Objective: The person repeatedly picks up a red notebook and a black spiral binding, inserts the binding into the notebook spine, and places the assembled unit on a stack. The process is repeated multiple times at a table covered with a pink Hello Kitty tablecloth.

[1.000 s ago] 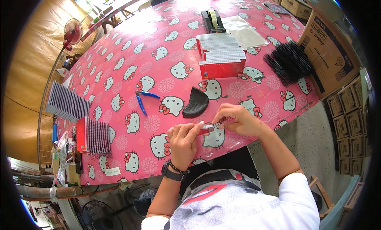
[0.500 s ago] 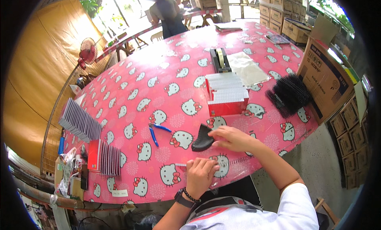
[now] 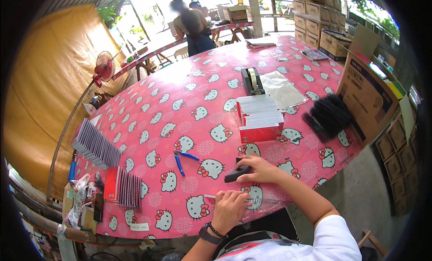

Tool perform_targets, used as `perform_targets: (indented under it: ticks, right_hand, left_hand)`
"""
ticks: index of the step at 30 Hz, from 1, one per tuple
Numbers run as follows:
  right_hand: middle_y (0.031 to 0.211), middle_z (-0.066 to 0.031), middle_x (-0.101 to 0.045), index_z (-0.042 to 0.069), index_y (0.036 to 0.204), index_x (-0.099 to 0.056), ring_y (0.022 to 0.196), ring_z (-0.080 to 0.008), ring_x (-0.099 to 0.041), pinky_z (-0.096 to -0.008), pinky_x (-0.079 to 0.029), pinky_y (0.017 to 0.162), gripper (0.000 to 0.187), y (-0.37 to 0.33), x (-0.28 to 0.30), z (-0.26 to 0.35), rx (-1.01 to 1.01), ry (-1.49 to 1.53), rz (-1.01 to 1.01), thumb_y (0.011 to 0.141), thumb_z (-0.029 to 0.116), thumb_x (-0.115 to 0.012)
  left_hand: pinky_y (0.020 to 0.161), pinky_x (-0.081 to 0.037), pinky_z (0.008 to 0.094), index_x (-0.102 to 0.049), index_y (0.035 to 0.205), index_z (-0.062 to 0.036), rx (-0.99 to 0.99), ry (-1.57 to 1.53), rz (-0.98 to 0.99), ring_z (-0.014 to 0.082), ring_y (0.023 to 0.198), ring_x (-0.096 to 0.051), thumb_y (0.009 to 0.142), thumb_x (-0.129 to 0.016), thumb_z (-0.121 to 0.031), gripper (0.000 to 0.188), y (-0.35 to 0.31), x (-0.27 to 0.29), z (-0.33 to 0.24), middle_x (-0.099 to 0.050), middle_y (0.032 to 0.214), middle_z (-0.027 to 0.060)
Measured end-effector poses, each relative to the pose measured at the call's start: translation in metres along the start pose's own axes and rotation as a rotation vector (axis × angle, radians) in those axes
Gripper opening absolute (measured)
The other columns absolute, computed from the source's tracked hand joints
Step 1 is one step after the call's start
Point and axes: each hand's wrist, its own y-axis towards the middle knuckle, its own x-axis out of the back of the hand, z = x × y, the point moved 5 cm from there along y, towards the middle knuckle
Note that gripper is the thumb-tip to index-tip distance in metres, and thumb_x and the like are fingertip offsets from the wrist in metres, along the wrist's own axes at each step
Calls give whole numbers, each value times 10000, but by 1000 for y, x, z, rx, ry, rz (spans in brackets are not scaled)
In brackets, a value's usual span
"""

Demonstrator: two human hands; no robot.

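Observation:
Near the table's front edge, my left hand (image 3: 230, 207) is closed over a thin pad, mostly hidden, whose pale, red-edged end (image 3: 209, 197) sticks out on the left. From the hand's right side a dark spiral binding coil (image 3: 267, 201) runs out along the table. Just beyond, my right hand (image 3: 261, 168) has its fingers and thumb around a black curved piece (image 3: 236, 174); its exact kind is unclear. Blue-handled cutting pliers (image 3: 181, 161) lie open to the left of it.
A stack of white pads with red covers (image 3: 260, 121) stands ahead, beside a tape dispenser (image 3: 252, 82). Black coils (image 3: 327, 118) are heaped by a large carton (image 3: 366, 99). Bound notebooks (image 3: 123, 187) stand at left. A person (image 3: 191, 27) is at a far table.
My right hand has closed further around the black curved piece, which now lies tilted differently. My left hand stays on the pad. The whole view has shifted slightly.

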Motion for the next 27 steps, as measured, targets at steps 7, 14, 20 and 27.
perform_targets:
  ticks: [7,14,20,27]
  right_hand:
    - [1208,-159,-597,75,1140,-653,1215,-253,-493,-361,-407,966,457,-64,5,8,22,853,169,808,383,-714]
    - [1146,-149,-632,66,1044,-695,1120,-260,-542,-375,-396,966,355,-71,-3,27,15,933,107,807,330,-712]
    - [1054,-140,-645,50,1035,-694,1042,-244,-573,-370,-411,923,420,-58,-3,36,-11,714,151,802,399,-706]
    - [1152,-139,-628,20,1054,-680,1103,-223,-549,-358,-403,951,421,-45,-4,26,-81,569,152,816,367,-695]
  left_hand:
    - [1039,-202,524,-651,900,-150,47,89,-106,195,955,-578,726,-771,-327,276,-15,18,21,-619,905,-4]
    - [1028,-245,493,-661,816,-146,44,34,-111,192,871,-591,665,-798,-281,245,-22,13,34,-623,817,-12]
    - [992,-295,445,-647,1007,-139,78,-51,-111,189,827,-599,630,-832,-225,429,-19,16,35,-630,830,-21]
    - [964,-384,407,-402,1330,-43,253,-333,-531,247,1032,-539,570,-915,-230,936,-33,24,58,-559,1106,94]
